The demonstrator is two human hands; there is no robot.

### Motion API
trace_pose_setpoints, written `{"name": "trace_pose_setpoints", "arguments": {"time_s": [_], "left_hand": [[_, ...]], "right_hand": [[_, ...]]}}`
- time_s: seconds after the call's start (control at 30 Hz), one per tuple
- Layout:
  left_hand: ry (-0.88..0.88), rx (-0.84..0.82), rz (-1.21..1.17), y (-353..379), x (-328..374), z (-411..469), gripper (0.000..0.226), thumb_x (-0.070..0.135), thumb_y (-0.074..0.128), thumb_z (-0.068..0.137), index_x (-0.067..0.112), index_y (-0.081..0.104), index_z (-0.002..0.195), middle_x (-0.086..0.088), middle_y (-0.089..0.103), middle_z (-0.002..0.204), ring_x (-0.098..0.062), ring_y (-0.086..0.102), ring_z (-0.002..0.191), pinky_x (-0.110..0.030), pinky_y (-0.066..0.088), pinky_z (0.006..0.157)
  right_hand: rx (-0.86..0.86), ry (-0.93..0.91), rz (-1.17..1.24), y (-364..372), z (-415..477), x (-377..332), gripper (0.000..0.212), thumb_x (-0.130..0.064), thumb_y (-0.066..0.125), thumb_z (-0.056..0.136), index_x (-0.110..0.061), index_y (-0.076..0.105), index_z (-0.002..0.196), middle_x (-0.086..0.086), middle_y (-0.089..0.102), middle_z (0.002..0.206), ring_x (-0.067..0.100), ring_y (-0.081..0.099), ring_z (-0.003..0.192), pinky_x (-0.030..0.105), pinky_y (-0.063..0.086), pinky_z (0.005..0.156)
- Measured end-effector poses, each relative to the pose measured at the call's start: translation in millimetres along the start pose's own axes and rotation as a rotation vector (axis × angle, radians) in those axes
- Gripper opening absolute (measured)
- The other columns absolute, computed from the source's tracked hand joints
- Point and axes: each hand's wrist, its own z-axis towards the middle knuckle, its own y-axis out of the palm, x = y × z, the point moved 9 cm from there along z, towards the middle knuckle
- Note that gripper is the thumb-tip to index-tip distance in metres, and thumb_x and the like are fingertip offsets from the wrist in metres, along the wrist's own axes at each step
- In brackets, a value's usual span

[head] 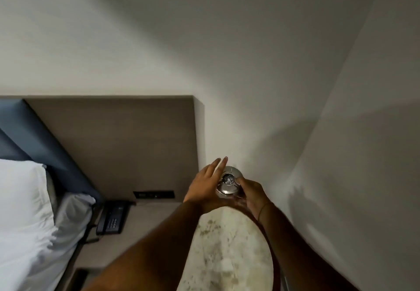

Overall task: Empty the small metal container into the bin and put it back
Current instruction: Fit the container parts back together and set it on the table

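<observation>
Head view: both hands meet at the small metal container (228, 182) above the round marble bench (229, 252); right hand (251, 196) grips its side, left hand (204, 187) rests open-fingered against it. Likely the pick-up or put-back step; no bin visible.

- Shiny silver metal container (228, 182), its centre too blurred to read.
- Round tabletop (229, 252): cream stone, mottled with brownish blotches.
- Headboard panel (118, 145) in grey-brown woodgrain, beside slate-blue upholstery (34, 136).
- White pillows (22, 200).
- Black telephone (112, 217), possibly with pale keys.
- Off-white walls (227, 40).
</observation>
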Motion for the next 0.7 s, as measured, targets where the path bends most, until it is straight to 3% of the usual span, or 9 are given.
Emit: {"name": "trace_pose_setpoints", "arguments": {"time_s": [0.13,0.2,0.33,0.43,0.5,0.7], "left_hand": [[-0.156,-0.04,0.038,81.9,-67.3,-48.9,0.14,0.092,0.068,0.067,0.042,-0.019,0.165,0.004,-0.001,0.181,-0.025,0.008,0.166,-0.051,0.013,0.133],[-0.239,-0.054,0.04,126.5,-102.8,-74.7,0.14,0.095,0.063,0.068,0.038,-0.02,0.166,0.003,-0.005,0.181,-0.024,0.003,0.167,-0.047,0.004,0.134],[-0.372,-0.119,0.004,216.8,-165.6,-132.0,0.137,0.095,0.06,0.073,0.036,-0.02,0.167,0.003,-0.007,0.181,-0.023,-0.003,0.166,-0.045,-0.001,0.131],[-0.431,-0.169,0.003,272.2,-199.6,-172.5,0.138,0.094,0.06,0.073,0.03,-0.014,0.169,-0.002,-0.001,0.181,-0.027,0.001,0.166,-0.051,0.005,0.132],[-0.461,-0.227,-0.019,309.1,-218.9,-198.2,0.137,0.097,0.057,0.072,0.033,-0.017,0.168,-0.001,-0.003,0.181,-0.026,-0.001,0.167,-0.052,0.004,0.132],[-0.499,-0.231,-0.013,331.5,-234.5,-203.5,0.137,0.097,0.057,0.072,0.034,-0.02,0.167,-0.003,-0.002,0.181,-0.028,0.0,0.167,-0.054,0.006,0.134]], "right_hand": [[0.063,0.114,-0.061,-25.0,30.0,97.0,0.011,-0.021,0.069,0.099,-0.012,0.074,0.104,0.012,0.077,0.106,0.021,0.073,0.094,0.025,0.064,0.066],[0.074,0.163,-0.094,-37.0,47.4,153.6,0.004,-0.016,0.069,0.099,-0.015,0.073,0.097,0.01,0.075,0.102,0.023,0.072,0.096,0.028,0.064,0.07],[0.136,0.244,-0.201,-66.7,81.2,271.8,0.014,-0.009,0.07,0.098,-0.013,0.072,0.085,0.015,0.073,0.096,0.026,0.07,0.089,0.033,0.062,0.072],[0.167,0.299,-0.253,-84.9,97.5,349.1,0.006,-0.005,0.068,0.099,-0.001,0.072,0.099,0.017,0.068,0.096,0.027,0.067,0.087,0.035,0.063,0.072],[0.16,0.316,-0.297,-90.0,105.9,394.0,0.02,-0.004,0.068,0.1,0.008,0.071,0.115,0.019,0.067,0.1,0.03,0.064,0.091,0.045,0.061,0.082],[0.192,0.234,-0.407,-80.6,139.0,398.1,0.027,-0.006,0.069,0.098,0.012,0.071,0.119,0.016,0.069,0.103,0.024,0.061,0.097,0.036,0.053,0.084]]}}
